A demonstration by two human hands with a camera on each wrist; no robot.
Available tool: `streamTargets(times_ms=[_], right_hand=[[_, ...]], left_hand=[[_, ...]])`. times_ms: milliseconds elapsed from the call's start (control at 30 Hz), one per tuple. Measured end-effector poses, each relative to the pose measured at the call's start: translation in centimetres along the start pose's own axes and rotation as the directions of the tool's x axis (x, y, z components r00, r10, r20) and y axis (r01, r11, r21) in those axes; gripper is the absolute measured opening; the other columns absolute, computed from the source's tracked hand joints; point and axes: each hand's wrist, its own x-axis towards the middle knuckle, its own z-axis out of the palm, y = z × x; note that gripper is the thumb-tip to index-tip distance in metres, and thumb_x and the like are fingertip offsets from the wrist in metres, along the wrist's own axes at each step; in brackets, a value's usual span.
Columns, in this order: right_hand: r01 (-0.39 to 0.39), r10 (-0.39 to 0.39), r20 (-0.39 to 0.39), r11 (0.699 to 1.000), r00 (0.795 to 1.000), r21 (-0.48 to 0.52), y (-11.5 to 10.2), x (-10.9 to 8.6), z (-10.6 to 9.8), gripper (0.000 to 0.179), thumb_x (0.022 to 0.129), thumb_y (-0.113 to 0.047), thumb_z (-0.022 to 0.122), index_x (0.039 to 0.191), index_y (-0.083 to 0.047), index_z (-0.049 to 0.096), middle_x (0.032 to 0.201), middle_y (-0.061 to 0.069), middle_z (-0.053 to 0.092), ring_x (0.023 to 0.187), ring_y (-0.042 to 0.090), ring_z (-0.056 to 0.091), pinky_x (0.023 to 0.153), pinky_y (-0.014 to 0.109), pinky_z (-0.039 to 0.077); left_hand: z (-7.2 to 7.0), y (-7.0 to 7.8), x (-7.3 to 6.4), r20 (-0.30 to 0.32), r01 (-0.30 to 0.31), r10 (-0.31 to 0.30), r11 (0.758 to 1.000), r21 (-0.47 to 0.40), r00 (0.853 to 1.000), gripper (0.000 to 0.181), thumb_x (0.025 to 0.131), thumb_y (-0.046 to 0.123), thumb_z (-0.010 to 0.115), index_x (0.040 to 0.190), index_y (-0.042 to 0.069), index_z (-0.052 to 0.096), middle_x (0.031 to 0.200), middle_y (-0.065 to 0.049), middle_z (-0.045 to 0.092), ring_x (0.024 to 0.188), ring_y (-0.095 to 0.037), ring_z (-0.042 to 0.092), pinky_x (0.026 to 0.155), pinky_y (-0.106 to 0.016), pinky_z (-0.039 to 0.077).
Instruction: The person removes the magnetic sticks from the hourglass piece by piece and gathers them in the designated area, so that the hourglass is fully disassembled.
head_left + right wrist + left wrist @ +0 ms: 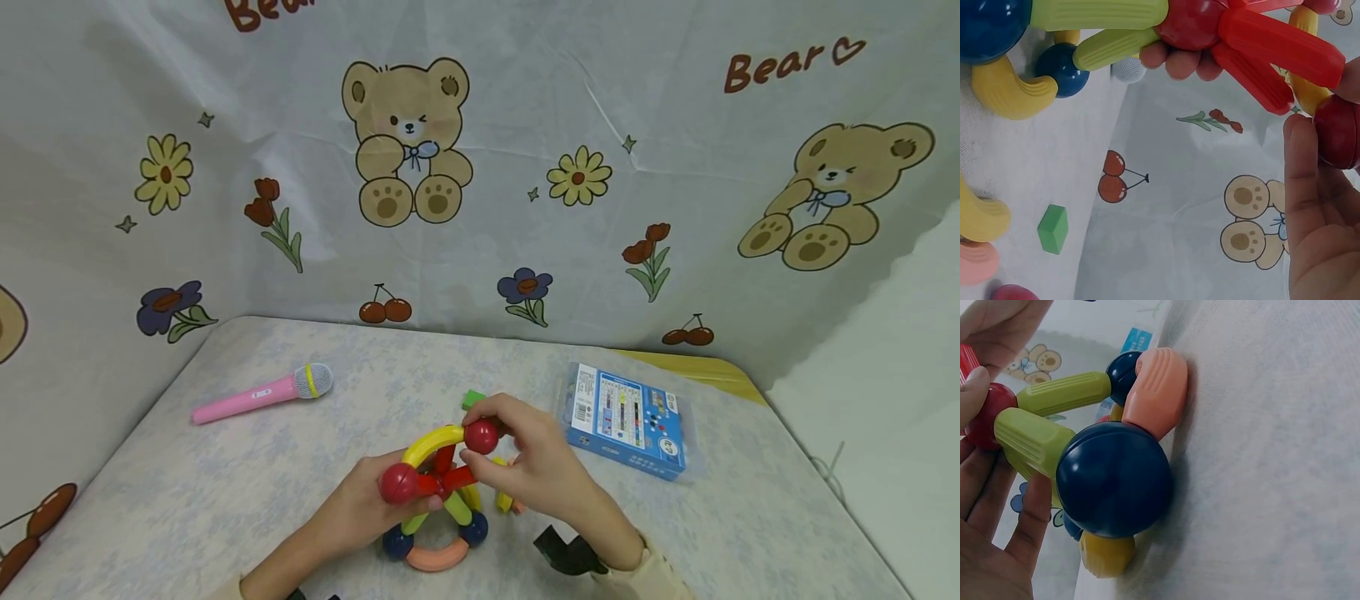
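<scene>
Near the front middle of a pale mottled table (412, 375), an open construction of glossy balls and ribbed rods (457, 510) is held upright in two hands. Its central red ball (994, 419) is gripped by the thumb and fingers of the left hand (360, 504). A second red ball (481, 436), set at the right end of a curved yellow rod (432, 443), is pinched by the right hand (536, 467). Light green rods (1063, 392) are joined below to navy balls (1114, 479), between which a curved salmon rod (1157, 390) is fitted; whether the base is borne by the table cannot be determined. A small green block (1052, 229) is noted beyond the right hand. A pink toy microphone (255, 398) is located at far left, a blue printed box (626, 421) at right.
</scene>
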Motion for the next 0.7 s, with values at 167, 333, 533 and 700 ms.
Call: streamTargets(times_ms=[167, 333, 533, 700], right_hand=[[0.017, -0.018, -0.028, 0.998, 0.999, -0.054, -0.36, 0.15, 0.36, 0.033, 0.087, -0.007, 0.079, 0.114, -0.017, 0.063, 0.107, -0.004, 0.069, 0.089, 0.008, 0.063, 0.076, 0.027, 0.061], [0.023, -0.026, -0.036, 0.996, 0.999, -0.082, -0.57, 0.32, 0.79, 0.029, 0.089, -0.006, 0.078, 0.112, -0.016, 0.062, 0.105, -0.004, 0.067, 0.086, 0.007, 0.060, 0.074, 0.025, 0.060], [0.003, -0.007, -0.043, 0.995, 0.999, -0.095, -0.77, 0.39, 0.94, 0.029, 0.089, -0.006, 0.078, 0.110, -0.016, 0.062, 0.102, -0.006, 0.066, 0.084, 0.006, 0.059, 0.071, 0.022, 0.059], [0.007, -0.010, -0.035, 0.997, 0.999, -0.080, -0.57, 0.45, 0.95, 0.029, 0.089, -0.006, 0.080, 0.109, -0.015, 0.062, 0.100, -0.005, 0.067, 0.083, 0.007, 0.060, 0.070, 0.023, 0.060]], left_hand=[[-0.04, -0.02, -0.01, 0.003, -0.008, 0.008, 1.000, 0.010, 1.000, 0.052, 0.091, 0.028, 0.080, 0.136, 0.009, 0.061, 0.122, -0.005, 0.074, 0.098, -0.011, 0.072, 0.087, -0.024, 0.059], [-0.16, 0.01, -0.08, 0.014, -0.009, 0.009, 1.000, -0.028, 1.000, 0.051, 0.091, 0.025, 0.080, 0.136, 0.010, 0.061, 0.122, -0.006, 0.074, 0.097, -0.013, 0.072, 0.087, -0.027, 0.060], [-0.20, -0.07, -0.11, 0.019, 0.008, -0.007, 0.999, -0.043, 1.000, 0.051, 0.092, 0.023, 0.080, 0.137, 0.011, 0.061, 0.122, -0.006, 0.074, 0.098, -0.013, 0.071, 0.088, -0.026, 0.059], [-0.18, -0.07, -0.07, 0.021, -0.022, 0.023, 0.999, -0.033, 1.000, 0.051, 0.093, 0.025, 0.079, 0.138, 0.010, 0.061, 0.124, -0.007, 0.073, 0.099, -0.013, 0.072, 0.088, -0.027, 0.060]])
